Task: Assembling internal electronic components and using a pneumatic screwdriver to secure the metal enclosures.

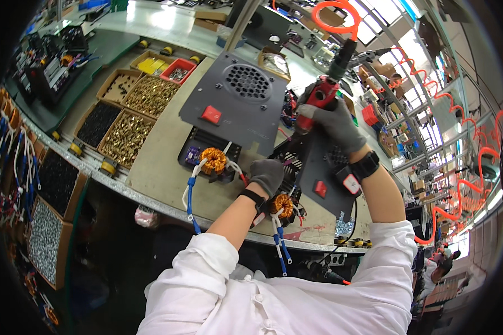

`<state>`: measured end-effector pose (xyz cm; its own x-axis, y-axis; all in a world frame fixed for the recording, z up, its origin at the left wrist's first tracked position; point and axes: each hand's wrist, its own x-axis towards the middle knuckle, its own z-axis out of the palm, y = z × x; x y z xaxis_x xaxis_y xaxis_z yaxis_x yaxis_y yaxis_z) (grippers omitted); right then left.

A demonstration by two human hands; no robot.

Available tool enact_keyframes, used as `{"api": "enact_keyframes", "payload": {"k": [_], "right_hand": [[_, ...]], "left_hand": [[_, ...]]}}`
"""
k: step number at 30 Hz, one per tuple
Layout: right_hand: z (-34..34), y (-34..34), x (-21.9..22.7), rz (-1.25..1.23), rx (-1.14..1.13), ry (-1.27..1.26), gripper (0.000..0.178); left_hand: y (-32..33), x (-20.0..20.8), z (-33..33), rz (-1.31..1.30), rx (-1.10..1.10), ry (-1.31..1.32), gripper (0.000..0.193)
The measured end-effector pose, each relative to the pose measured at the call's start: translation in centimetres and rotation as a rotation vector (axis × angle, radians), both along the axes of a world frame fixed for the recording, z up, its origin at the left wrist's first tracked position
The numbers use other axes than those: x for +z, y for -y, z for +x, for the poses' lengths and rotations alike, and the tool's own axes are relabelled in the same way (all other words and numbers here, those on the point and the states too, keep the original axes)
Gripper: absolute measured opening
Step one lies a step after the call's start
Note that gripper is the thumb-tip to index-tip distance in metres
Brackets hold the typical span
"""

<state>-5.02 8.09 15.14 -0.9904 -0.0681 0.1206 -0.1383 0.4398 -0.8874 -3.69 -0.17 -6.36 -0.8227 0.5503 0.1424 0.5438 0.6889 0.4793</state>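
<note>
In my gloved right hand (334, 123) is a red power screwdriver (322, 96) with a dark end, raised above the right-hand dark metal casing (313, 167). Orange coiled hose (336, 12) rises by the tool's dark end. My gloved left hand (267, 174) is curled at the near edge of that casing; its fingertips are hidden, so what it grips cannot be told. Close to its wrist sits a copper-wound coil (282, 205) with blue and white leads. To the left stands another dark casing with a round vent panel (232, 95), a red switch (210, 114) and a second copper coil (213, 161).
Boxes of brass fittings (126, 137), black screws (98, 124) and a red tray (178, 71) line the bench's left side. Cable bundles (25, 151) hang at far left. A small bag of screws (344, 224) lies near the front edge. Orange air hoses (458, 212) hang at right.
</note>
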Motion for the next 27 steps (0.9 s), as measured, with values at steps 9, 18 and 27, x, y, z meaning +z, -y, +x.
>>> {"api": "enact_keyframes", "payload": {"k": [9,18,27], "right_hand": [[0.0,-0.4,0.4,-0.001,0.009,0.048,0.04],[1.3,1.8,2.0,0.191,0.06,-0.033,0.052],[2.2,-0.1,4.0,0.118,0.01,0.037,0.042]], "left_hand": [[0.0,0.4,0.1,-0.009,-0.027,-0.018,0.016],[2.0,3.5,0.1,0.352,0.25,0.209,0.049],[3.6,12.0,-1.3,1.223,0.037,0.21,0.053]]}}
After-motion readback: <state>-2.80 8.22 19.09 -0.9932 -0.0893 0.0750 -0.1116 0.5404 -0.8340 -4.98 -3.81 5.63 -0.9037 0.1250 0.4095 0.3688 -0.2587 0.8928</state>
